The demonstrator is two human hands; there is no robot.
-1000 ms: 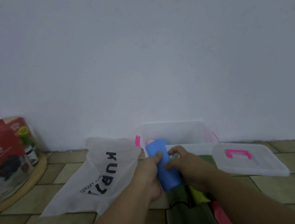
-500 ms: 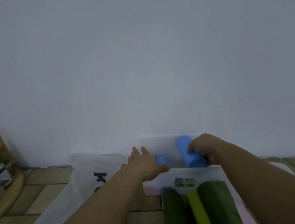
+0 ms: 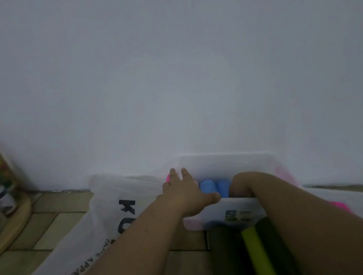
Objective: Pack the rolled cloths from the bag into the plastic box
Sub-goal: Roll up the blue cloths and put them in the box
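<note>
A clear plastic box (image 3: 228,160) stands against the wall. Two blue rolled cloths lie side by side inside it, one (image 3: 207,186) on the left and one (image 3: 223,187) on the right. My left hand (image 3: 185,193) rests flat on the box's left front corner with straight fingers. My right hand (image 3: 241,184) reaches down into the box beside the right blue roll; its fingers are hidden behind the box's front wall. The white bag (image 3: 108,215) with black lettering lies flat on the floor to the left.
Dark green and lime rolled cloths (image 3: 254,249) lie in front of the box. The box's lid (image 3: 362,207) with a pink handle rests on the right. A round wooden tray (image 3: 10,233) with red packets and a jar stands at far left. The floor is tiled.
My right hand has lowered the blue roll into the box beside the other one. My left hand let go of the roll and moved onto the box's corner.
</note>
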